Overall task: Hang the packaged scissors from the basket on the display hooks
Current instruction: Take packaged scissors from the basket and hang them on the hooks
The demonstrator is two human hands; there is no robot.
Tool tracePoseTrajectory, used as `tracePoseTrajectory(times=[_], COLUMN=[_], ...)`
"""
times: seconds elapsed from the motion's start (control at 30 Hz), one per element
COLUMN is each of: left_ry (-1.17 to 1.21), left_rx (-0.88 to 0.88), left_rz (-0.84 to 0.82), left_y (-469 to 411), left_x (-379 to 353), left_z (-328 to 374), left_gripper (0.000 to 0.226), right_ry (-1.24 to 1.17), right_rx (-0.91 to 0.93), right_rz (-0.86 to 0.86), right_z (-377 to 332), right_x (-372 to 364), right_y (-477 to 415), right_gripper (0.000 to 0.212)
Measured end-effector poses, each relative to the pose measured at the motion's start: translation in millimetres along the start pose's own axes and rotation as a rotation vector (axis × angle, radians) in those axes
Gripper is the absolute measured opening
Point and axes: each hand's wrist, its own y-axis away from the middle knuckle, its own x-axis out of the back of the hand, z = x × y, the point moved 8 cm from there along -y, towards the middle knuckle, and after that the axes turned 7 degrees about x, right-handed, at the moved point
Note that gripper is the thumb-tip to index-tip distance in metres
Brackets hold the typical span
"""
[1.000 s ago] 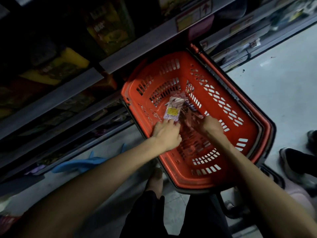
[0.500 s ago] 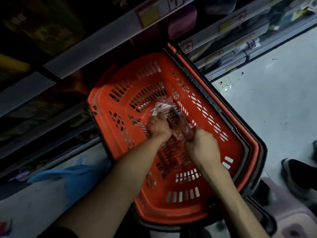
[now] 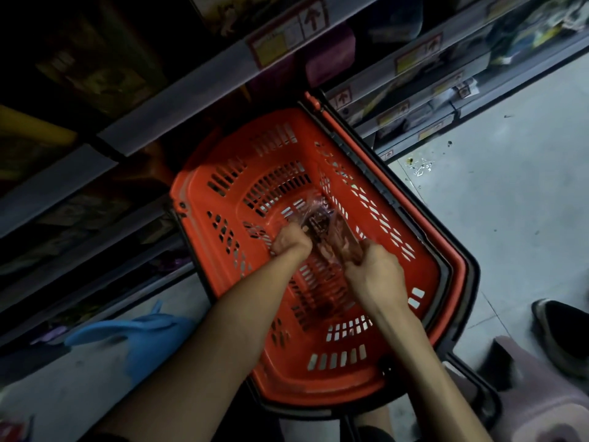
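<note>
**Both hands down in the orange basket**

Both hands reach into the basket from below, forearms crossing its near rim. The right hand point(image 3: 376, 275) is curled closed around the lower end of a bundle of clear plastic packages point(image 3: 331, 237), which look like the packaged scissors, though blur and dim light hide their contents. The left hand point(image 3: 291, 242) is closed in a fist at the left edge of the same bundle; whether its fingers actually pinch a package cannot be told.

Behind the basket, grey store shelves point(image 3: 178, 100) run diagonally across the top, carrying dark goods and price labels with arrow marks. Pale floor point(image 3: 497, 199) fills the right side.

The orange shopping basket point(image 3: 223, 186), slotted along its walls and bottom, sits on that floor against the lowest shelf, its black handle frame folded down around the rim. A blue object point(image 3: 140, 336) lies on the floor to its left. A dark shoe point(image 3: 564, 333) shows at the right edge. The packages rest on the basket's bottom, toward the far end.
</note>
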Motion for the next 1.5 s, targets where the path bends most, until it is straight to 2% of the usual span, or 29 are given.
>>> tracePoseTrajectory(times=[0.13,0.17,0.23,0.3,0.4,0.47,0.53,0.6,0.67,0.77,0.87,1.03,1.2,1.3,1.4,1.5], left_ry=[0.360,0.423,0.562,0.657,0.732,0.827,0.990,1.143,1.206,1.160,1.089,0.949,0.878,0.808,0.725,0.599], left_rx=[0.150,0.166,0.172,0.114,-0.030,-0.165,-0.256,-0.288,-0.311,-0.381,-0.443,-0.529,-0.684,-0.787,-0.810,-0.881], left_rz=[-0.241,-0.256,-0.305,-0.362,-0.384,-0.388,-0.464,-0.575,-0.662,-0.703,-0.718,-0.776,-0.837,-0.862,-0.919,-0.926], left_y=[9,12,23,60,120,157,188,213,234,258,274,304,346,380,412,450], left_x=[4,6,16,43,93,125,150,170,184,197,203,202,206,209,207,204], left_z=[-16,-20,-26,-24,-25,-27,-31,-35,-40,-48,-51,-47,-36,-36,-47,-59], left_gripper=[0.033,0.026,0.009,0.016,0.025,0.016,0.012,0.029,0.032,0.042,0.047,0.021,0.026,0.035,0.033,0.049], right_ry=[-0.127,-0.168,-0.257,-0.368,-0.516,-0.593,-0.668,-0.748,-0.799,-0.809,-0.789,-0.719,-0.716,-0.830,-0.941,-1.036], right_rx=[0.069,0.092,0.122,0.108,0.088,0.095,0.093,0.073,0.049,0.079,0.115,0.166,0.151,0.157,0.176,0.203], right_rz=[0.057,0.080,0.104,0.094,0.079,0.085,0.115,0.149,0.185,0.239,0.265,0.398,0.595,0.713,0.771,0.798], right_z=[-11,-14,-19,-18,-21,-27,-35,-41,-45,-54,-59,-66,-52,-44,-41,-36], right_x=[10,15,22,26,35,46,56,62,63,63,60,63,77,99,119,127], right_y=[11,15,25,38,56,69,82,99,118,153,181,228,277,309,341,374], right_gripper=[0.015,0.010,0.019,0.025,0.022,0.017,0.013,0.001,0.020,0.030,0.016,0.024,0.018,0.011,0.022,0.021])
